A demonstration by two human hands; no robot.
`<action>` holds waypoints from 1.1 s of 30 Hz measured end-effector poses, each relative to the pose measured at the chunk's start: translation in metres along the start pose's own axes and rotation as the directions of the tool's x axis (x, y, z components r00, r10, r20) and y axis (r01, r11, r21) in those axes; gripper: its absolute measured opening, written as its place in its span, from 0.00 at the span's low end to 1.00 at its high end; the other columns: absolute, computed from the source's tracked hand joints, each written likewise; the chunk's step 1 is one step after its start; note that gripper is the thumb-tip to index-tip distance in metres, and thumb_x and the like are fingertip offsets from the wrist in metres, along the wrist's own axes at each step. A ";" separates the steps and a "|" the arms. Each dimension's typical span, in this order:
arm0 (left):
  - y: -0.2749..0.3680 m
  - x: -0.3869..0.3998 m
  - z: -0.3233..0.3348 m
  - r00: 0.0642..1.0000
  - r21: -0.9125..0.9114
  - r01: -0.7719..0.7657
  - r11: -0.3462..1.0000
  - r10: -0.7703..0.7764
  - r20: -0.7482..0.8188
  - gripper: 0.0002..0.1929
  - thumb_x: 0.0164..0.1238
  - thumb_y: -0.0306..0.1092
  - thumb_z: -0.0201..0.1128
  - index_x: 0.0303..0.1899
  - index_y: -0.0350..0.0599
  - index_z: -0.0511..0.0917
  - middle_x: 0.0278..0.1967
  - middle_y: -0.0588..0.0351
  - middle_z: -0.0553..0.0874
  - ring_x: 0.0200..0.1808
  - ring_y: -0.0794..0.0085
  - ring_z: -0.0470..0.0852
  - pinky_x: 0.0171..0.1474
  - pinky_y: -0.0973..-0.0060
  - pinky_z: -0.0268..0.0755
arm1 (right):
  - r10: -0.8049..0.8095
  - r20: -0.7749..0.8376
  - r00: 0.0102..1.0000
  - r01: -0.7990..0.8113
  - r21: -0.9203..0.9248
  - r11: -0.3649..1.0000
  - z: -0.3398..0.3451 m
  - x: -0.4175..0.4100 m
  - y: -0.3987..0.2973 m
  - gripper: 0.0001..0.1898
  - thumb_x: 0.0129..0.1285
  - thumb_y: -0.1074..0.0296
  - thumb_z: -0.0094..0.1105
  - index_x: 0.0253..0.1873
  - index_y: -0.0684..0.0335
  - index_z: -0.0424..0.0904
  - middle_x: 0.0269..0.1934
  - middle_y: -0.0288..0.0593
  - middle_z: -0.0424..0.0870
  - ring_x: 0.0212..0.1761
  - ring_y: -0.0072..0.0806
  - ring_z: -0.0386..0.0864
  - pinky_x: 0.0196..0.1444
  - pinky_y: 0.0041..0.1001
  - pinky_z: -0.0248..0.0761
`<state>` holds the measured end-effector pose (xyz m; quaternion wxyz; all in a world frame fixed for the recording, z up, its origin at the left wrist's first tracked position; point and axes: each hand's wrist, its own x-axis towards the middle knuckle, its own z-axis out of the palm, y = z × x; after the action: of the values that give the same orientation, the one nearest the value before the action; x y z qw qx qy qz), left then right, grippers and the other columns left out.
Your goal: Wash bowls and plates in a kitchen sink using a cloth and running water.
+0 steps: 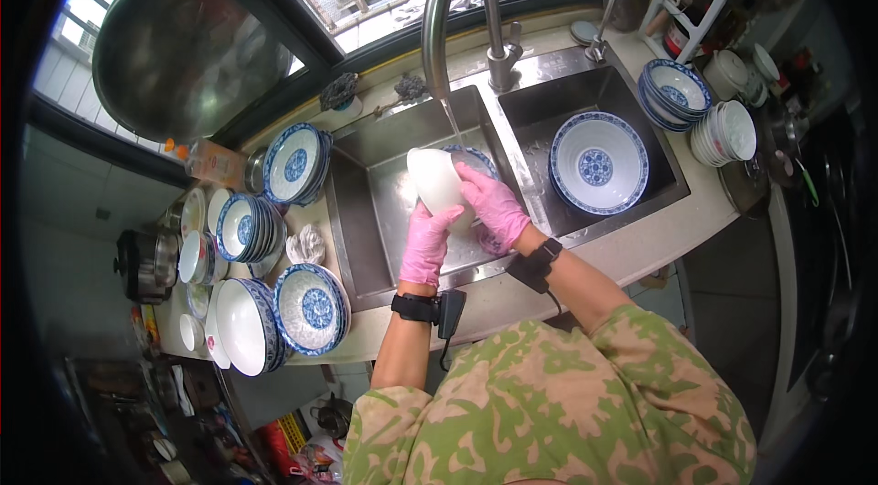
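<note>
Over the left basin point(353, 231) of a steel double sink, I hold a white bowl point(433, 178) tipped on its side. My left hand point(429, 245), in a pink glove, grips its lower edge. The right hand point(494, 204), gloved the same way, holds it from the right. Water runs from the tall gooseneck faucet point(495, 19) just behind the bowl. Below the stream a blue-rimmed dish point(480, 157) shows partly in the basin, half hidden by the bowl and my right hand. In the right basin sits a large blue-and-white bowl point(598, 163) on top of other ware.
Blue-and-white bowls point(295, 166) and plates point(315, 307) stand in stacks on the left counter, near a crumpled white cloth point(306, 245) and a plastic bottle point(216, 163). More bowls point(675, 94) and small white bowls point(730, 132) are stacked right of the sink. A small tap point(603, 25) rises behind.
</note>
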<state>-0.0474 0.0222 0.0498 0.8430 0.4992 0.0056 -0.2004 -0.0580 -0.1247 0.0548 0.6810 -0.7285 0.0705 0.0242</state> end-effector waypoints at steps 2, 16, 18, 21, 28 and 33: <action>0.002 0.001 -0.002 1.000 -0.009 0.010 1.000 -0.010 -0.003 0.23 0.53 0.20 0.65 0.53 0.36 0.72 0.46 0.54 0.80 0.46 0.70 0.80 0.51 0.75 0.73 | -0.035 0.011 0.999 0.034 0.095 0.995 0.000 -0.001 0.007 0.22 0.66 0.62 0.52 0.60 0.68 0.70 0.59 0.47 0.74 0.62 0.29 0.70 0.62 0.23 0.61; 0.004 0.000 0.010 0.999 -0.013 0.029 0.999 -0.029 0.025 0.23 0.53 0.20 0.65 0.52 0.36 0.72 0.45 0.55 0.81 0.45 0.71 0.80 0.50 0.75 0.73 | 0.193 -0.055 0.980 -0.157 0.394 0.906 -0.006 0.009 0.009 0.17 0.54 0.73 0.60 0.51 0.69 0.78 0.48 0.43 0.81 0.49 0.26 0.77 0.54 0.22 0.68; 0.004 0.001 0.013 0.999 0.000 0.037 0.999 -0.037 0.025 0.22 0.53 0.20 0.65 0.52 0.36 0.72 0.44 0.55 0.81 0.45 0.71 0.81 0.49 0.75 0.73 | 0.204 -0.062 0.977 -0.158 0.430 0.889 -0.005 0.013 0.012 0.17 0.54 0.74 0.60 0.51 0.68 0.78 0.47 0.43 0.81 0.49 0.26 0.77 0.54 0.22 0.68; 0.001 0.004 0.011 0.999 -0.003 0.041 0.999 -0.041 0.023 0.22 0.53 0.20 0.65 0.52 0.36 0.72 0.44 0.55 0.81 0.45 0.71 0.81 0.49 0.75 0.73 | 0.197 -0.044 0.979 -0.158 0.440 0.884 -0.009 0.014 0.014 0.17 0.53 0.75 0.60 0.50 0.68 0.78 0.47 0.42 0.81 0.48 0.26 0.77 0.53 0.21 0.68; 0.003 0.010 0.012 0.998 -0.017 0.050 0.999 -0.050 0.039 0.22 0.53 0.20 0.65 0.53 0.36 0.72 0.45 0.54 0.80 0.45 0.70 0.80 0.50 0.75 0.73 | 0.246 -0.057 0.968 -0.197 0.439 0.876 -0.010 0.017 0.006 0.15 0.53 0.76 0.59 0.48 0.69 0.78 0.46 0.41 0.81 0.47 0.25 0.77 0.51 0.21 0.68; 0.004 0.019 0.007 0.999 -0.015 0.051 0.999 -0.051 0.014 0.23 0.53 0.20 0.65 0.53 0.36 0.71 0.46 0.54 0.80 0.46 0.70 0.80 0.51 0.75 0.72 | 0.221 -0.040 0.974 -0.178 0.464 0.868 -0.009 0.023 0.007 0.14 0.53 0.75 0.60 0.46 0.67 0.78 0.43 0.39 0.81 0.44 0.23 0.76 0.48 0.21 0.69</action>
<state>-0.0296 0.0118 0.0527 0.8415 0.4910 0.0143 -0.2251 -0.0368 -0.1360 0.0455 0.8232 -0.5366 0.1803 0.0437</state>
